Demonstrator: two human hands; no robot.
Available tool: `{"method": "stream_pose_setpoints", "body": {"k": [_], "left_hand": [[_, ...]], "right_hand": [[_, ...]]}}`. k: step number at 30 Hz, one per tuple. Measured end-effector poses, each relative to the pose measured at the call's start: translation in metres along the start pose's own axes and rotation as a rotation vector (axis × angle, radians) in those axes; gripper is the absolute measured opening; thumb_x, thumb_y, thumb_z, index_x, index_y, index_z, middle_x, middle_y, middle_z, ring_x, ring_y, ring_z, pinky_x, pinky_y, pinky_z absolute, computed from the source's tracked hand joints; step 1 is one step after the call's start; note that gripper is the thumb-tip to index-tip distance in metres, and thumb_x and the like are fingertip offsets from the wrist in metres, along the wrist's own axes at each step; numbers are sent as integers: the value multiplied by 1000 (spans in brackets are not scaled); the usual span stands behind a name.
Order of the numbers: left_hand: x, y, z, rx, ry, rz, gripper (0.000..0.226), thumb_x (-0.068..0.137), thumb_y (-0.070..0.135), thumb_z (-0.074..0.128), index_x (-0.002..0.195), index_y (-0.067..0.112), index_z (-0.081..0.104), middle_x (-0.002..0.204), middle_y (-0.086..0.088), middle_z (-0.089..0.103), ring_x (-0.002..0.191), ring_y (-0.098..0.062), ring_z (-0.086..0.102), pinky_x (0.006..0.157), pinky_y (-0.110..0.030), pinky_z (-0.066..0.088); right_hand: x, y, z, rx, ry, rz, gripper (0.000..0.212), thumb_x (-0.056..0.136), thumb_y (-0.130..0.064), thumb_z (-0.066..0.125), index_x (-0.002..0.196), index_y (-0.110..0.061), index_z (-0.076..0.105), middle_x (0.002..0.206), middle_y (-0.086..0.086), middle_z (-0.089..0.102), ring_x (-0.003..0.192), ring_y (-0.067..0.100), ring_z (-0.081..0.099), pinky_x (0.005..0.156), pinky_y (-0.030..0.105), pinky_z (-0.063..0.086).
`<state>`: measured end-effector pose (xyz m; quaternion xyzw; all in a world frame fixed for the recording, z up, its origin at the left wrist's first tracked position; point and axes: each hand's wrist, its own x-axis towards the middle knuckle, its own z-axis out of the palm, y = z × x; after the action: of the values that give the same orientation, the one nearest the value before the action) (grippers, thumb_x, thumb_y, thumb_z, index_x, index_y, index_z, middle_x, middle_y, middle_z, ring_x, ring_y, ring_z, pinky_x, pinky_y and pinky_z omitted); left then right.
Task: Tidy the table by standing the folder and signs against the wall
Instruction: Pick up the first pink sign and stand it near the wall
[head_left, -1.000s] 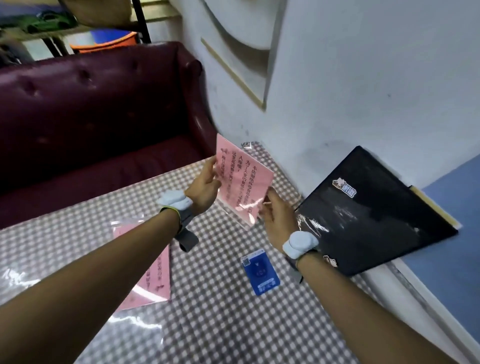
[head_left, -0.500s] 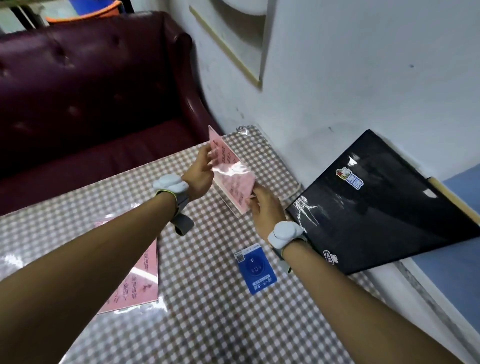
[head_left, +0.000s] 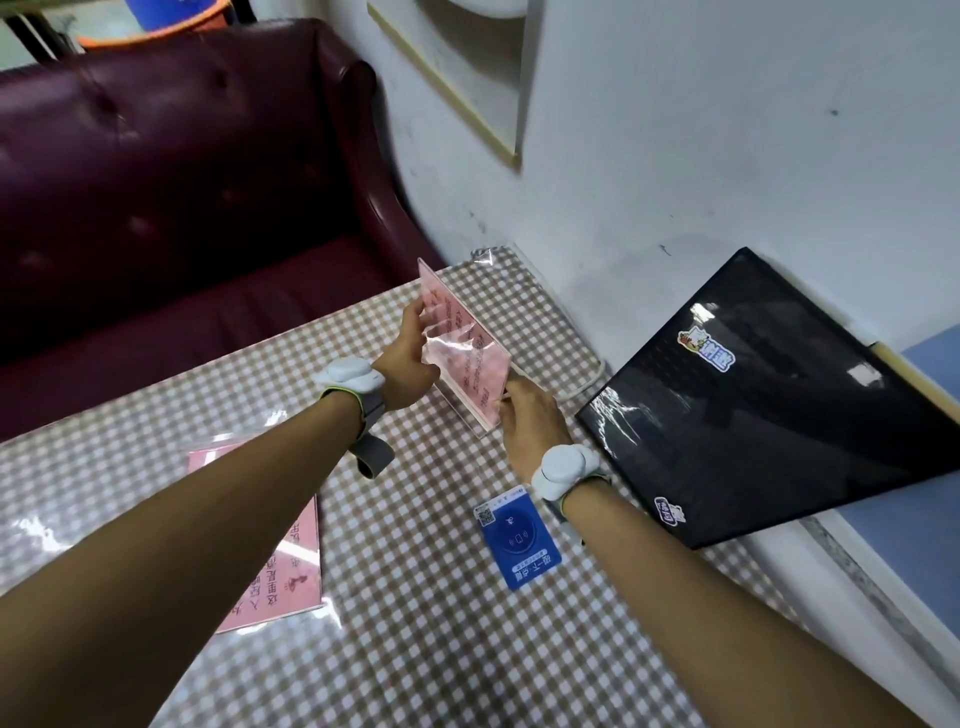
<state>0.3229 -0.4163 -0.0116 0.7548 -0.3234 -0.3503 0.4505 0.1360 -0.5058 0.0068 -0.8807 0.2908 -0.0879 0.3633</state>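
checked table (head_left: 415, 649) by white wall (head_left: 675, 156) | both grips clamp pink sign (head_left: 470, 358) | sofa (head_left: 182, 182) behind

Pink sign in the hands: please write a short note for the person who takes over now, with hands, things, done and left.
Left hand and right hand both hold the pink sign in its clear holder, tilted, its lower edge at the checked table.
Done: black folder leans on the wall.
Left: stand this sign against the wall, then the second pink sign and the blue card, both lying flat.
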Motion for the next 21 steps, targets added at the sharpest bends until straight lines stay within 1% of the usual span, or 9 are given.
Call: {"method": "stream_pose_setpoints", "body": {"k": [2, 4, 5, 7, 11, 13, 16, 19, 21], "left_hand": [[-1, -1, 1, 26, 48, 1, 82, 96, -19, 42, 162, 16, 10, 155, 4, 36, 131, -9, 49, 80, -7, 51], [-4, -3, 2, 66, 80, 8, 74, 101, -12, 41, 163, 16, 12, 158, 3, 37, 142, -15, 44, 87, 0, 44], [-7, -2, 2, 79, 87, 10, 74, 102, -10, 41, 164, 16, 12, 163, -2, 36, 149, -19, 39, 95, -1, 42], [-17, 3, 0, 80, 93, -9, 73, 105, -4, 43, 166, 18, 8, 169, -9, 31, 158, -24, 25, 117, -18, 33], [-36, 21, -1, 12, 141, -71, 75, 108, 25, 52, 167, 26, 5, 173, -10, 20, 160, -30, 20, 122, -39, 26], [-50, 32, -8, 11, 173, -51, 76, 107, 35, 52, 167, 29, 4, 174, -8, 19, 159, -31, 22, 123, -43, 27], [-68, 49, -21, 6, 204, 4, 75, 107, 39, 49, 167, 31, 4, 174, -6, 18, 159, -29, 22, 122, -41, 27], [-91, 68, -38, -25, 244, 53, 74, 106, 44, 49, 166, 35, 6, 173, -5, 21, 158, -29, 25, 125, -46, 28], [-103, 77, -47, -80, 245, 57, 77, 102, 55, 52, 164, 42, 9, 173, -4, 22, 157, -28, 27, 125, -53, 29]], "right_hand": [[0, -2, -2, -4, -13, 10, 35, 97, -1, 54, 129, -14, 56, 120, 10, 68, 108, 29, 66, 92, 40, 57], [-1, -2, -3, 0, -26, 11, 39, 97, -3, 54, 134, -18, 52, 121, 9, 68, 109, 29, 66, 93, 43, 57], [-1, -3, -4, 9, -31, 8, 41, 98, -5, 54, 136, -20, 49, 121, 9, 68, 108, 29, 67, 93, 45, 57], [-3, -7, -9, 30, -31, 5, 41, 97, -12, 58, 136, -21, 49, 119, 7, 70, 104, 27, 69, 89, 47, 58], [-5, -21, -27, 100, 15, -30, 61, 89, -34, 71, 143, -30, 44, 119, -5, 71, 94, 16, 71, 81, 38, 62], [-6, -33, -41, 114, 36, -66, 68, 87, -42, 71, 147, -30, 40, 131, -2, 67, 106, 19, 69, 86, 38, 60], [-6, -51, -61, 160, 58, -127, 70, 89, -52, 59, 150, -25, 39, 149, -1, 53, 134, 18, 53, 105, 36, 50], [-8, -72, -82, 171, 87, -202, 76, 88, -66, 43, 151, -23, 39, 153, -4, 49, 139, 14, 48, 110, 37, 46], [-6, -81, -92, 187, 83, -225, 77, 87, -69, 40, 151, -26, 38, 154, -5, 47, 139, 14, 47, 112, 38, 44]]}}
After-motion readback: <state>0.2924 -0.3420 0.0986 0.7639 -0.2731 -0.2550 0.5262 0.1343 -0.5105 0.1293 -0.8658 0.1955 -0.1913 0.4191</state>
